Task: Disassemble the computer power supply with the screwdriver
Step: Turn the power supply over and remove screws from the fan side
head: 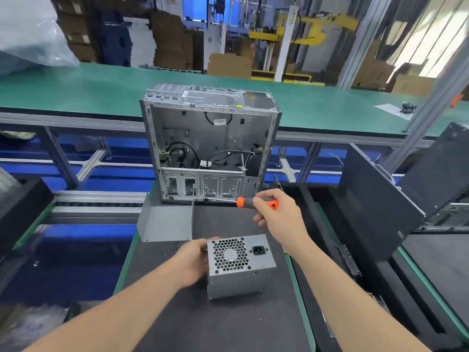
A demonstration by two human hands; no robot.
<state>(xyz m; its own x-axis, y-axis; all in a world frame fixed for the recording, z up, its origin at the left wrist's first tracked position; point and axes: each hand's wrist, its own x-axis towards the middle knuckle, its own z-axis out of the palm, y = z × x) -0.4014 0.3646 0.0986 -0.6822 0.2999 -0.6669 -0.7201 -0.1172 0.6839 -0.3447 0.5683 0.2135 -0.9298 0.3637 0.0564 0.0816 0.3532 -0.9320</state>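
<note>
We grip the screwdriver [256,202] in our right hand [279,214], shaft pointing left; the power supply [239,265] sits below it, nearer our steadying left hand [194,260].

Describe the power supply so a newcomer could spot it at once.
Start at the open grey case standing upright on the black mat. Nearer the camera, held by the left hand, sits a small grey box, the power supply. Only it has a black socket beside a honeycomb fan grille.
</note>
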